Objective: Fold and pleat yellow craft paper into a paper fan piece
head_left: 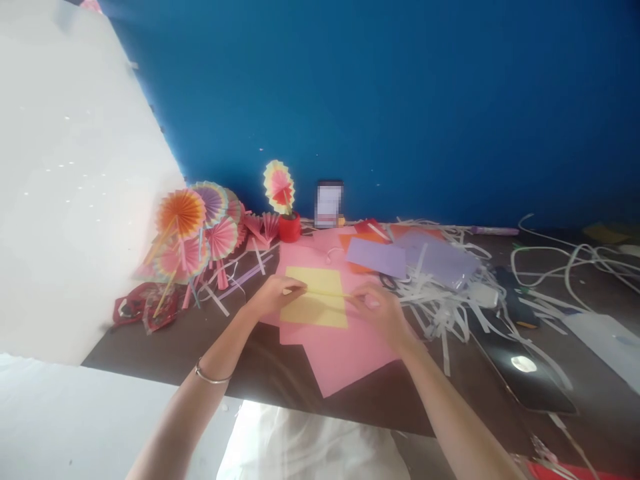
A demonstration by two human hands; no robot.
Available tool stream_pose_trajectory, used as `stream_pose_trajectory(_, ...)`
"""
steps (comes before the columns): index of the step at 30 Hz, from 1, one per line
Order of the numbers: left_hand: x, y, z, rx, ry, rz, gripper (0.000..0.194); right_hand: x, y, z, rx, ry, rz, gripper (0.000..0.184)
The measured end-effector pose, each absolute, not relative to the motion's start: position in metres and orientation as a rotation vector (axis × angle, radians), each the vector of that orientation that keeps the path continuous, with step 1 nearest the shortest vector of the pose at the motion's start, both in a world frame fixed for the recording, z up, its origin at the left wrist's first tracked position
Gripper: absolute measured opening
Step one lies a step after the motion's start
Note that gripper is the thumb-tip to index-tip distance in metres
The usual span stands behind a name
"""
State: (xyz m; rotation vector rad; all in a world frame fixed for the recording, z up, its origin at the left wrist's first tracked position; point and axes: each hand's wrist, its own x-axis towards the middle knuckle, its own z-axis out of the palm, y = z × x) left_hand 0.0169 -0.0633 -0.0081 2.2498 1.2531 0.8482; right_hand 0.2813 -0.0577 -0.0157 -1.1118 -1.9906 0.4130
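A yellow sheet of paper [320,312] lies on top of pink paper sheets [333,363]. Across its middle runs a narrow yellow paper strip or folded edge; whether it is part of the sheet is unclear. My left hand [274,293], with a silvery bangle on the wrist, pinches the left end of this yellow paper. At the other end, my right hand [383,310] has thumb and fingertips closed on it. Just beyond the right hand lie a purple sheet [376,257] and the dark handle of what looks like scissors [388,283].
Pleated paper fans [181,213] stand at the left, near a red pot [289,228] holding another fan. White paper strips [440,303] are heaped to the right, close to a dark phone or tablet [530,377] and white cables [570,267]. A blue wall rises behind the table.
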Motion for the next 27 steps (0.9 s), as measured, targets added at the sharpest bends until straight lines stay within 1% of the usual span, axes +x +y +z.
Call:
stream_pose_trajectory(2, 0.016, -0.064, -0.011, 2.282, 1.234, 0.864, 0.024, 0.282, -0.058, -0.015, -1.114, -2.072, 0.277, 0.018)
stream_pose_trajectory(4, 0.018, -0.065, -0.016, 2.333, 1.209, 0.881, 0.023, 0.279, -0.062, -0.013, -1.139, -2.153, 0.049, 0.017)
stream_pose_trajectory(6, 0.022, -0.068, -0.018, 2.368, 1.164, 0.889, 0.023, 0.273, -0.068, -0.012, -1.168, -2.223, -0.153, 0.027)
stream_pose_trajectory(8, 0.028, -0.071, -0.017, 2.405, 1.112, 0.855, 0.025, 0.264, -0.074, -0.012, -1.143, -2.296, -0.253, 0.037)
stream_pose_trajectory(9, 0.031, -0.073, -0.016, 2.424, 1.091, 0.83, 0.026, 0.259, -0.076, -0.013, -1.096, -2.328, -0.282, 0.038)
stream_pose_trajectory(11, 0.037, -0.076, -0.012, 2.432, 1.066, 0.799, 0.028, 0.252, -0.078, -0.016, -0.984, -2.369, -0.345, 0.034)
stream_pose_trajectory(15, 0.04, -0.077, -0.009, 2.358, 1.039, 0.793, 0.03, 0.249, -0.078, -0.019, -0.912, -2.422, -0.349, 0.023)
stream_pose_trajectory(18, 0.037, -0.075, -0.011, 2.41, 1.05, 0.734, 0.031, 0.253, -0.079, -0.016, -0.933, -2.454, -0.27, 0.023)
stream_pose_trajectory(24, 0.03, -0.074, -0.012, 2.774, 0.998, 0.565, 0.04, 0.261, -0.077, -0.009, -0.929, -2.448, -0.213, 0.019)
stream_pose_trajectory(27, 0.03, -0.074, -0.008, 2.838, 0.977, 0.551, 0.041, 0.267, -0.072, -0.009, -0.953, -2.446, -0.203, 0.024)
